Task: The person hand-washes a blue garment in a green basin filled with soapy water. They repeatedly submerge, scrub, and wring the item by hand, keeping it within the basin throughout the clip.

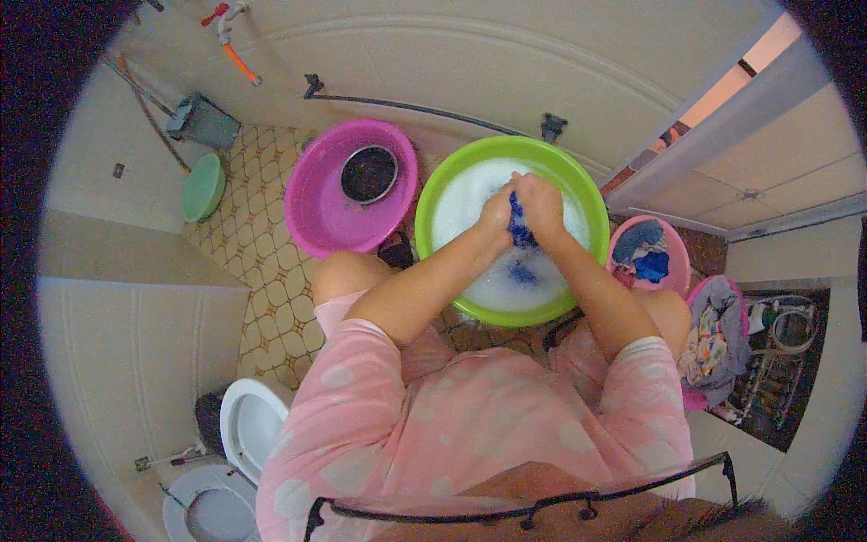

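A large green basin [587,181] full of white suds stands on the floor before me. Over its middle, my left hand [498,212] and my right hand [539,200] are close together, both closed on a wet dark blue cloth [518,221]. The cloth hangs from between them toward the foam, where more blue shows through the suds. What kind of garment it is cannot be made out. Both wrists are bent inward, with the fingers partly hidden behind the hands.
Left of the green basin sits a magenta basin [312,203] holding a dark round pan [369,174]. On the right are a pink tub [679,251] of clothes and a heaped laundry basket [720,339]. A tap [226,23], a black wall rail [406,107] and a toilet [257,425] surround me.
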{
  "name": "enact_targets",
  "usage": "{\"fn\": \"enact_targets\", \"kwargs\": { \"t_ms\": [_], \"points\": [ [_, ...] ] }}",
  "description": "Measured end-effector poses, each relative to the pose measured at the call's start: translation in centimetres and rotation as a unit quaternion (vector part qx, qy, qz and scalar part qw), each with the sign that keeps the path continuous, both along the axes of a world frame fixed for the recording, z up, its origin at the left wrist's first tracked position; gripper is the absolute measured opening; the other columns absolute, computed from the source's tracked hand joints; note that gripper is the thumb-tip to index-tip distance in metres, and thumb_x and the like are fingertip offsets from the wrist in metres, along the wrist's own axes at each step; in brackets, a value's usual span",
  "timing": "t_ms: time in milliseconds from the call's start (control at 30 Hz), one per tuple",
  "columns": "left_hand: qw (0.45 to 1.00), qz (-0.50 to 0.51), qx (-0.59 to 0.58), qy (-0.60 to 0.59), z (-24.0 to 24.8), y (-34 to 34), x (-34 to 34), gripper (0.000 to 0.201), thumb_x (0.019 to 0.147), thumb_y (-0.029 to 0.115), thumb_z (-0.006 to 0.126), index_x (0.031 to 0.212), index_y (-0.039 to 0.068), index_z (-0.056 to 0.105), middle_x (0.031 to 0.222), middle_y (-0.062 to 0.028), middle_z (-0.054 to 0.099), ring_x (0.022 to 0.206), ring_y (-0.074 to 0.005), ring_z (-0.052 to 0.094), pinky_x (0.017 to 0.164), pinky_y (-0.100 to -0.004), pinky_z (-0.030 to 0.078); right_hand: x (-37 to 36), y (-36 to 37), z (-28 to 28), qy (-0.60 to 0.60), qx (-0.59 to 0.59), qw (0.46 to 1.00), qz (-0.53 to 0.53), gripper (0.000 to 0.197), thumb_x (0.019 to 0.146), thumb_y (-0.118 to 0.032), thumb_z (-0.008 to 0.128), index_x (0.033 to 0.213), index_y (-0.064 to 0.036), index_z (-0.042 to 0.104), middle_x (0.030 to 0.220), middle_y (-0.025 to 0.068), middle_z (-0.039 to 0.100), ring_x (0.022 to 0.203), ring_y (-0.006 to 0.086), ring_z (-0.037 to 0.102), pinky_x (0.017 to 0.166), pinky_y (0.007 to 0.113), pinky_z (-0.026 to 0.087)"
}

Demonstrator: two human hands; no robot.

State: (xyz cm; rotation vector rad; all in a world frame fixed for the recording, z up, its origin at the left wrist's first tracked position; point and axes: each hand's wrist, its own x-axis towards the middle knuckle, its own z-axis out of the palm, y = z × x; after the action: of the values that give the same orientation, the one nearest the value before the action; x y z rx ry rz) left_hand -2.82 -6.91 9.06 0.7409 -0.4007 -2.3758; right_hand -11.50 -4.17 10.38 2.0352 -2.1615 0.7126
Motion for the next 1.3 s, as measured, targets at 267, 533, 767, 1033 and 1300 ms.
{"fn": "enact_targets", "kwargs": {
  "t_ms": [267,533,767,1033,1300],
  "points": [
    [0.884,0.053,-0.464,-0.005,-10.3,-3.2,-0.1,0.029,0.086,0.037,0.042,0.087,0.010,0.054,0.082,-0.0073,0.058,0.081,-0.0221,0.055,0.072,-0.0415,0.044,2.7,1.4,1.5,-0.010,-0.054,0.997,0.061,0.023,0.084,-0.019,0.045,0.072,-0.0035,0.056,0.069,0.0171,0.056,0.061,0.0333,0.055,0.053,0.042,0.044],
    [0.996,-0.058,0.032,-0.051,1.6,-1.1,1.1,0.027,0.085,0.035,0.043,0.079,0.011,0.052,0.078,-0.0071,0.058,0.074,-0.0212,0.056,0.066,-0.0375,0.046,3.5,1.4,1.3,-0.039,-0.010,0.999,-0.004,0.030,0.085,-0.025,0.041,0.072,-0.0019,0.056,0.066,0.0175,0.055,0.061,0.0326,0.057,0.054,0.041,0.045],
    [0.998,-0.041,0.040,-0.009,0.8,-0.8,0.4,0.028,0.086,0.033,0.041,0.082,0.009,0.053,0.079,-0.0072,0.058,0.069,-0.0210,0.057,0.064,-0.0359,0.047,1.6,1.3,1.1,-0.147,-0.080,0.985,0.053,0.033,0.085,-0.028,0.042,0.068,-0.0012,0.050,0.069,0.0193,0.052,0.065,0.0375,0.051,0.057,0.044,0.039],
    [0.986,0.049,-0.068,-0.144,-3.8,-3.8,1.0,0.023,0.085,0.028,0.043,0.096,0.009,0.051,0.084,-0.0083,0.057,0.073,-0.0235,0.057,0.068,-0.0398,0.048,-1.8,-1.1,-1.6,-0.222,0.010,0.974,0.039,0.030,0.084,-0.029,0.046,0.079,0.0007,0.052,0.080,0.0189,0.055,0.078,0.0359,0.052,0.068,0.043,0.040],
    [0.944,0.112,-0.139,-0.278,-5.5,-5.1,3.2,0.030,0.083,0.011,0.045,0.113,0.012,0.043,0.093,-0.0081,0.053,0.075,-0.0204,0.052,0.060,-0.0374,0.045,-3.0,-1.1,-7.9,-0.181,0.186,0.960,0.101,0.034,0.076,-0.025,0.059,0.099,-0.0008,0.054,0.091,0.0206,0.056,0.087,0.0384,0.053,0.081,0.044,0.041]
  ]
}}
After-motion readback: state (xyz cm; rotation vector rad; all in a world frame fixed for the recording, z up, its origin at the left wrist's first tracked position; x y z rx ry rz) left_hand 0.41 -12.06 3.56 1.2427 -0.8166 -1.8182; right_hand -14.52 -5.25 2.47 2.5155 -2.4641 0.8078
